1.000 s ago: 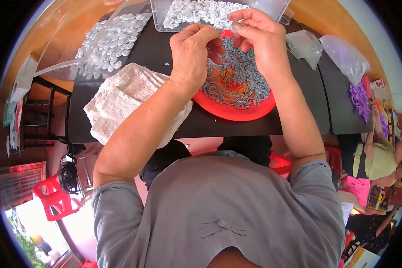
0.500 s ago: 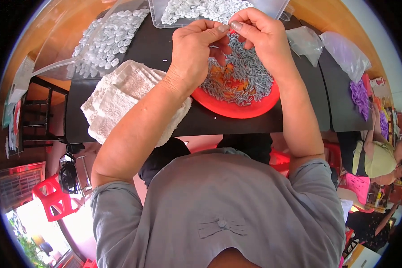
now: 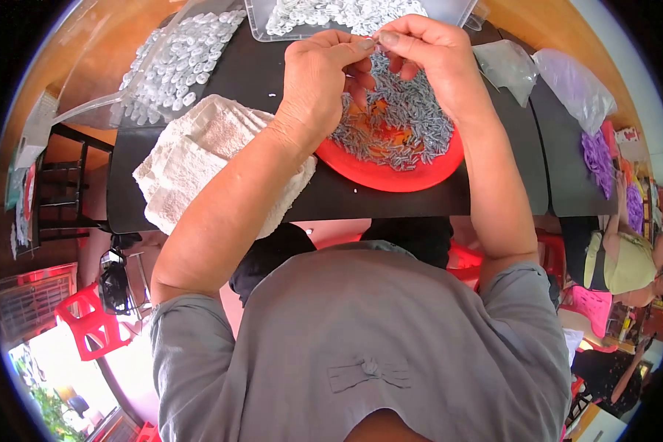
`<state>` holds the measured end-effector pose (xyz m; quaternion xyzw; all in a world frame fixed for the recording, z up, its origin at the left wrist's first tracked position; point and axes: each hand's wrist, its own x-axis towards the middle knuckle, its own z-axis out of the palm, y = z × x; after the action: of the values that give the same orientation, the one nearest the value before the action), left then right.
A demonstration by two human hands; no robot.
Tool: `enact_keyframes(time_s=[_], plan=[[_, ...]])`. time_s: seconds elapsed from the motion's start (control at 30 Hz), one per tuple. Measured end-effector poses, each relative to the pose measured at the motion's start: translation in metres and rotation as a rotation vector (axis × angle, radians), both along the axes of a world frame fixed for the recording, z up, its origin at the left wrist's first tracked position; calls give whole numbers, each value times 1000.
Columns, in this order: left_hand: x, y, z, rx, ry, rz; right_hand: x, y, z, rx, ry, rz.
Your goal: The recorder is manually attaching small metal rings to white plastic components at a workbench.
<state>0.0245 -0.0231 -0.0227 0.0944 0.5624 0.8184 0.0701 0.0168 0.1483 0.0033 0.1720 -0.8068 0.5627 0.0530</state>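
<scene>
My left hand (image 3: 318,77) and my right hand (image 3: 436,62) meet fingertip to fingertip above the far part of a red plate (image 3: 390,181). Each has thumb and index finger pinched together. Whatever sits between the fingertips is too small and covered to name. Many small grey rod-shaped pieces (image 3: 420,125) are heaped on the plate below, with some orange surface showing among them. Just beyond my hands, a clear plastic bin (image 3: 261,34) holds a pile of small white pieces (image 3: 331,15).
A folded cream towel (image 3: 214,155) lies left of the plate. Behind it, a clear container (image 3: 118,99) holds whitish oval pieces (image 3: 173,70). Plastic bags (image 3: 574,81) lie on the dark table (image 3: 516,169) at right. Other people (image 3: 619,258) are farther right; a red stool (image 3: 92,324) stands lower left.
My hands stay pinched together over the plate, with only a slight shift of the fingers. The whole view has moved a little.
</scene>
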Motion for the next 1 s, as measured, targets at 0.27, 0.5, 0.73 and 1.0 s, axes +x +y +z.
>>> enact_keyframes(time_s=[0.27, 0.5, 0.73, 1.0], plan=[[2, 0, 1, 35, -3, 39, 7, -10, 11, -247, -86, -33], [1, -1, 0, 62, -15, 51, 9, -13, 12, -300, -58, 5], [1, 0, -1, 95, -29, 51, 11, -16, 8, -235, 40, -52], [3, 0, 1, 112, 3, 42, 11, -14, 1, 121, 265, -90]])
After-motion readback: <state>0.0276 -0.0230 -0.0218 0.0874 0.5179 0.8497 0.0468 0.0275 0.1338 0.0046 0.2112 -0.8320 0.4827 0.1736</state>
